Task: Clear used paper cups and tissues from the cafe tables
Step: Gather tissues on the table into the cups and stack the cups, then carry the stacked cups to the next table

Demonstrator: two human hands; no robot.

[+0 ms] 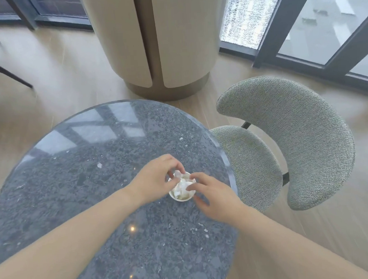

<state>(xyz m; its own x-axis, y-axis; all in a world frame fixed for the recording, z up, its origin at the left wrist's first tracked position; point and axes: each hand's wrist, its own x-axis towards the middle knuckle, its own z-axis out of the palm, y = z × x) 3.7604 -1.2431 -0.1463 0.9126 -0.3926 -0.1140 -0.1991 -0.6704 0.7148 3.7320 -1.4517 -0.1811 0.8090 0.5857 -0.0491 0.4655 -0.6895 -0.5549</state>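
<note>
Paper cup [181,196] w/ crumpled tissue [183,185] stuffed inside, on table [91,186] nr right edge; L hand [157,180] pinches tissue, R hand [212,194] at rim, grip unclear; prob. light, crushable, so hold by sidewall.

Two bare forearms reach in from the near left and near right and converge, wrists almost straight. The left grip [157,179] is palm down, its fingers curled and their tips pinching a tissue [182,185]. The right grip [216,197] is just beside it (fingertips nearly meeting), with thumb and forefinger at the rim of a paper cup [181,198] and the other fingers curled round its near right side.
</note>
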